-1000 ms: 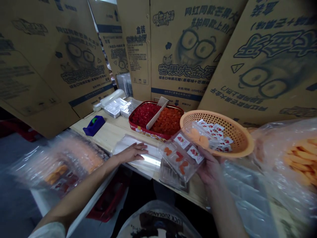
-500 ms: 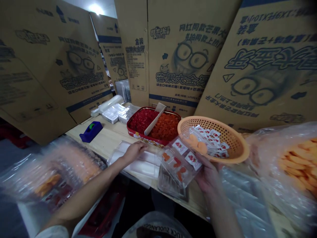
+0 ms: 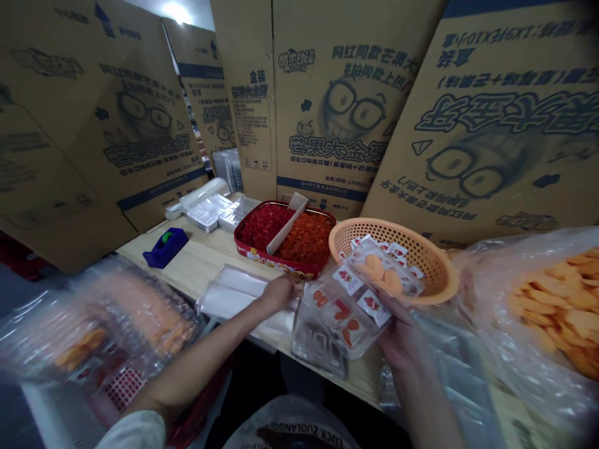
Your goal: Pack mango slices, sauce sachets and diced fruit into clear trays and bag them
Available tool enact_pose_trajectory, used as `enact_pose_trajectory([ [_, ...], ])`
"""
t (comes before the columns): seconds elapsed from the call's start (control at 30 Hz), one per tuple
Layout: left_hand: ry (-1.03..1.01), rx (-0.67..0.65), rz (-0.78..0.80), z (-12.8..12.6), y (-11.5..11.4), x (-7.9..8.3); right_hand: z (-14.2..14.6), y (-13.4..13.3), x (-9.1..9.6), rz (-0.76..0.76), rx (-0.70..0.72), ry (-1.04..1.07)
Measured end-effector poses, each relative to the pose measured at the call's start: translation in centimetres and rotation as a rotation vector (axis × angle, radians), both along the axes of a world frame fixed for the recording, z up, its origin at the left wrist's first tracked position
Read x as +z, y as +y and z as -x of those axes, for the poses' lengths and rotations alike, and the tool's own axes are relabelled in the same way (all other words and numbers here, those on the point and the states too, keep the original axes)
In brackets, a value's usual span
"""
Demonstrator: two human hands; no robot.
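Clear plastic tray (image 3: pixel 346 308) of candies is tilting over the table (image 3: pixel 206 255) edge, beside the orange basket (image 3: pixel 435 274). The right hand (image 3: pixel 402 340) is gripping it with curled fingers. The left hand (image 3: pixel 279 292) is pressing the clear bags (image 3: pixel 229 293), and I cannot tell its grip. Tilting like this, the tray could be spilling candies.

There is one tin (image 3: pixel 281 267), one basket (image 3: pixel 423 249) and one tape dispenser (image 3: pixel 165 247). The tin has two compartments (image 3: pixel 264 226). One held tray (image 3: pixel 322 319) carries two sachets (image 3: pixel 347 279).

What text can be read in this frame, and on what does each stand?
"芒果大金牙": middle carton front.
"网红同款芒果": same front, top line.
"盒装": carton panel left of it.
"ZUOLANGG", upside down: bag at the bottom edge.
Too small or blurred: the cartons' fine print; labels on the sachets in the clear tray held by the right hand.
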State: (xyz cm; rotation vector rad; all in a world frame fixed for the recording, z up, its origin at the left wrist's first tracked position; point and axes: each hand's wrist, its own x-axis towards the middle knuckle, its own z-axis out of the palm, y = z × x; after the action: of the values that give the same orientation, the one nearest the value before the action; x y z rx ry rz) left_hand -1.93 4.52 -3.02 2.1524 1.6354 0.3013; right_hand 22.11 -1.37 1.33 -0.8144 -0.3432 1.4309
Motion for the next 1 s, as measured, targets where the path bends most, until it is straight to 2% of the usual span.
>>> enact_pose_trajectory([
  [0.17,0.068,-0.040,0.060,5.7,3.1,-0.2,0.7,-0.3,0.5,0.089,-0.038,-0.013],
  [0.27,0.062,-0.108,0.122,7.0,4.1,-0.9,1.4,-0.5,1.0,0.081,-0.026,-0.007],
  [0.43,-0.020,-0.139,0.051,7.3,4.3,-1.2,1.5,-0.5,1.0,0.085,0.010,-0.016],
  [0.63,-0.158,-0.192,-0.081,8.0,3.2,0.2,1.9,-0.5,1.3,0.090,-0.024,-0.013],
  [0.8,-0.180,-0.204,-0.153,7.7,2.0,1.3,2.2,-0.4,1.3,0.095,-0.018,-0.034],
  [0.9,-0.176,-0.165,-0.173,7.5,1.3,2.4,2.0,-0.3,1.1,0.099,-0.031,-0.025],
  [1.0,-0.168,-0.047,-0.203,7.4,0.5,4.5,1.8,0.0,1.3,0.079,-0.069,0.005],
])
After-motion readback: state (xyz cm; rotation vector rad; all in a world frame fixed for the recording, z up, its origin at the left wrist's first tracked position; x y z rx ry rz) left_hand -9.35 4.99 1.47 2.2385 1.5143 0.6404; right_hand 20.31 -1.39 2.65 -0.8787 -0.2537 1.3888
